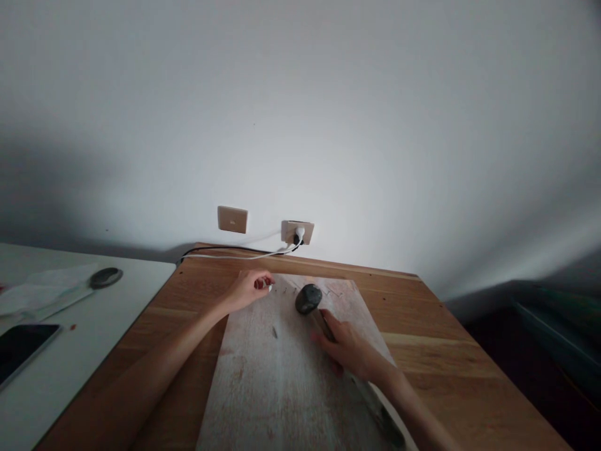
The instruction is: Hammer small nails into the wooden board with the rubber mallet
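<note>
No brand, label or writing can be read on anything in view.

Right hand (350, 346): fingers curled around the wooden handle of a hammer (313, 307), grasping it near the head. The dark, rounded head lies toward the far edge of a pale, worn board (267, 382), which lies on the wooden table (451, 363).

Left hand (248, 289): fingertips pinched together on a small pale object, probably a nail (271, 287); too small to tell for sure. It sits at the board's far left corner, near the hammer head but apart from it. A row of small marks runs along the board's far edge, and a dark speck lies mid-board.

A white table (94, 326) adjoins the left edge, carrying a dark tablet (21, 351), crumpled paper (42, 291) and a dark round object (106, 277). A plugged-in wall socket (297, 232) and a switch plate (232, 219) sit behind the far edge, with cables (225, 254) trailing left.
</note>
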The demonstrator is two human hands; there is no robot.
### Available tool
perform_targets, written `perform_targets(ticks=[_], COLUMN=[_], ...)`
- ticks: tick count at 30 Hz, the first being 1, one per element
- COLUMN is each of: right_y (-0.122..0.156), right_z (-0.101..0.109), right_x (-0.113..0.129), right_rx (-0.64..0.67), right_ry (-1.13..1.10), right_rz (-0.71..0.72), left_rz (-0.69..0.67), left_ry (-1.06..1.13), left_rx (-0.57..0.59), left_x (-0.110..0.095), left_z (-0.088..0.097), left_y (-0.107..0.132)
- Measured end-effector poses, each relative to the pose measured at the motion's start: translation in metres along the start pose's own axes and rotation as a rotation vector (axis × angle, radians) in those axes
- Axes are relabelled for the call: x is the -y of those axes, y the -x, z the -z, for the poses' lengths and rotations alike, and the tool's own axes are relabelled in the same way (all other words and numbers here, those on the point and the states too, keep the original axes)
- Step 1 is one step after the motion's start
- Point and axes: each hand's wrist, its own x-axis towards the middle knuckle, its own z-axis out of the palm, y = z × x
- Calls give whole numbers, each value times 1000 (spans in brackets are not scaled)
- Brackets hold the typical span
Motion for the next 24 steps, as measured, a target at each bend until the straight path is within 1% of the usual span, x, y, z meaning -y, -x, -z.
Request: perform_targets(ticks=[2, 4, 10, 15, 20, 24], right_y=[3, 5, 10, 15, 15, 20], right_z=[4, 6, 2, 0, 3, 8], right_x=[-2, -3, -2, -3, -6, -8], right_rx=[80, 113, 105, 128, 130, 165], right_ry=[-40, -73, -202, -272, -290, -336], right_rz=[-22, -43, -54, -115, -135, -172], left_rz=[-14, -14, 2, -9, -84, -113], left_ry=[-8, -8, -51, -86, -173, -206], left_rx=[21, 37, 56, 88, 111, 95], left_x=[-3, -6, -6, -6, -10, -11], left_z=[-3, -5, -6, -8, -11, -13], left_y=[1, 1, -5, -6, -3, -2])
